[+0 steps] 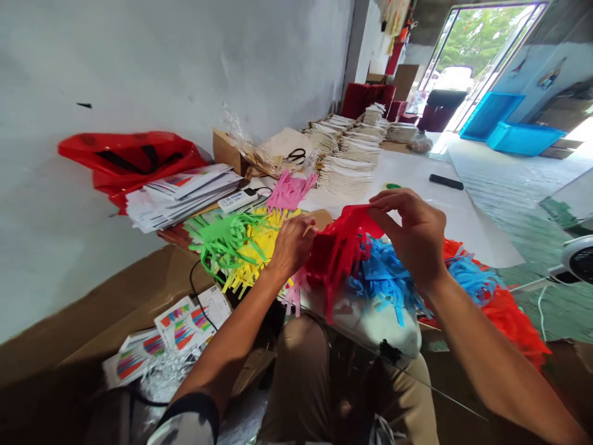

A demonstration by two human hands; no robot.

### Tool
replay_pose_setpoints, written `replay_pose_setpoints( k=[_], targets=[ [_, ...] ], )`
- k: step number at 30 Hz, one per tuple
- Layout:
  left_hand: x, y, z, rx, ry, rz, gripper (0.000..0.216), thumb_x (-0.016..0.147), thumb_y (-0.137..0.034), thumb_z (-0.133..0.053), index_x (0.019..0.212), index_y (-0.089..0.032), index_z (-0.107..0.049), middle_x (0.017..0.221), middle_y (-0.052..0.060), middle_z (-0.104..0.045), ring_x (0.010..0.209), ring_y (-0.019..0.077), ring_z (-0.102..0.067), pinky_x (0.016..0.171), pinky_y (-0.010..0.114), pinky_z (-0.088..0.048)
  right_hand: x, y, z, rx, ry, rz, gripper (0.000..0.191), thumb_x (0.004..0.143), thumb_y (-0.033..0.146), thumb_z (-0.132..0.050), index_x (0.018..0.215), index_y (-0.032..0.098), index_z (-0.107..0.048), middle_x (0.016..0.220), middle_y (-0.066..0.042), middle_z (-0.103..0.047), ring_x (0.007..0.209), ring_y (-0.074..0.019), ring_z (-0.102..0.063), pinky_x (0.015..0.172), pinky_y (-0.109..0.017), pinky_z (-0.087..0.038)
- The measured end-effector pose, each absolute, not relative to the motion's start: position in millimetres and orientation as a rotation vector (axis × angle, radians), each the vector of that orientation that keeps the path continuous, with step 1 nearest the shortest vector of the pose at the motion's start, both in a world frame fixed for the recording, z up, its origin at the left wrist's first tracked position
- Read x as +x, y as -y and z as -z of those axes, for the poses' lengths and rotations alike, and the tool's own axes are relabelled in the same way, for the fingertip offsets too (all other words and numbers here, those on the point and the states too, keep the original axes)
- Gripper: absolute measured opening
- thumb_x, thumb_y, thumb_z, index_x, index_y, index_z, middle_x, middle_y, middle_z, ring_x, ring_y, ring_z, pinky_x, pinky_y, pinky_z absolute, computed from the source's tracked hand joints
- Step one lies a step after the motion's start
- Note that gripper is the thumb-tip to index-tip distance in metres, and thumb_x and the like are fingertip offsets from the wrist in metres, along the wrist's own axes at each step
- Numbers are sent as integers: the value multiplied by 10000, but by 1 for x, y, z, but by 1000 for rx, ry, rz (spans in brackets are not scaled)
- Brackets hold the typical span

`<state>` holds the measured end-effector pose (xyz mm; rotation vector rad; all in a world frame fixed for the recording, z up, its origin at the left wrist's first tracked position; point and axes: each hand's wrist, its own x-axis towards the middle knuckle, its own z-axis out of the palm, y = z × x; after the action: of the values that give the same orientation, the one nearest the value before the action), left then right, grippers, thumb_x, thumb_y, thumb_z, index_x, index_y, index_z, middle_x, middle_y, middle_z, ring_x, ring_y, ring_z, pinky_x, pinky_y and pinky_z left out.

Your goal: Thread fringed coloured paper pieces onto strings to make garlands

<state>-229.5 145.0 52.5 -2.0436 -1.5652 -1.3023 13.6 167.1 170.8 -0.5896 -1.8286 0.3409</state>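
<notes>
Red fringe [340, 247], thin sheet material cut into long strips, hangs in front of me above the table's near edge. My right hand [410, 235] pinches its upper right end between thumb and fingers. At the fringe's left edge, my left hand [294, 244] has its fingers curled in against it; the fingertips are partly hidden. Yellow fringe [252, 250] and green fringe [222, 238] lie left of my left hand. Blue fringe [386, 272] is heaped under my right hand. Some pale pink strips [293, 296] hang over the edge below the red fringe.
Behind are a pink fringe bundle [290, 190], scissors [296, 154], stacked pale sheets [349, 167] and a dark phone-like object [446, 182]. Printed cards [185, 324] lie low left. Orange-red fringe [514, 324] spills at right, near a white fan-like device [579, 259].
</notes>
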Motion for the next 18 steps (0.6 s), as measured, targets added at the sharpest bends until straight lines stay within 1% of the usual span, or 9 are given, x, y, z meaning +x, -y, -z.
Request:
replay_pose_setpoints(
  k=[4, 8, 11, 13, 15, 17, 18],
  targets=[
    [-231, -149, -53, -2022, 1566, 1317, 175, 1003, -239, -595, 1162, -224, -665, 1233, 117, -726, 1243, 275, -654, 1110, 453, -490, 18, -168, -174, -600, 1883, -338, 66, 907, 216, -768, 908, 278, -745, 984, -5, -777, 929, -198, -727, 864, -393, -594],
    [-226, -148, -52, -1978, 1596, 1367, 205, 1000, -237, -600, 1198, -225, -657, 1221, 108, -731, 1215, 262, -669, 1100, 444, -505, 30, -165, -193, -548, 1676, -327, 52, 906, 209, -778, 919, 258, -766, 979, -16, -775, 935, -192, -728, 853, -384, -598],
    [-220, -141, -48, -2019, 1593, 1368, 227, 992, -229, -607, 1214, -208, -653, 1231, 124, -716, 1216, 271, -661, 1080, 452, -517, 51, -165, -208, -451, 1509, -287, 68, 869, 190, -819, 917, 233, -796, 946, -33, -784, 919, -184, -734, 868, -387, -589],
    [-220, -135, -44, -2137, 1575, 1266, 192, 976, -222, -619, 1157, -202, -682, 1231, 132, -707, 1212, 284, -652, 1061, 461, -523, 68, -165, -213, -372, 1399, -233, 120, 834, 197, -856, 939, 244, -822, 929, -32, -790, 905, -189, -741, 885, -412, -579],
    [-223, -132, -39, -2246, 1564, 1134, 117, 944, -204, -640, 1023, -211, -726, 1207, 126, -705, 1191, 296, -647, 1039, 472, -528, 84, -158, -214, -353, 1323, -197, 168, 806, 236, -887, 961, 281, -840, 944, -28, -796, 907, -204, -747, 910, -454, -567],
    [-227, -132, -38, -2289, 1576, 1076, 105, 902, -179, -665, 934, -224, -754, 1150, 109, -707, 1144, 297, -650, 1017, 476, -533, 96, -142, -214, -445, 1310, -176, 197, 777, 248, -908, 952, 314, -848, 943, -32, -797, 903, -225, -747, 920, -495, -561],
    [-228, -132, -40, -2262, 1604, 1117, 129, 882, -166, -671, 942, -230, -766, 1127, 102, -703, 1119, 291, -652, 1009, 473, -537, 101, -130, -212, -531, 1329, -172, 198, 770, 238, -908, 938, 325, -849, 933, -37, -795, 897, -234, -745, 909, -507, -562]
  ],
)
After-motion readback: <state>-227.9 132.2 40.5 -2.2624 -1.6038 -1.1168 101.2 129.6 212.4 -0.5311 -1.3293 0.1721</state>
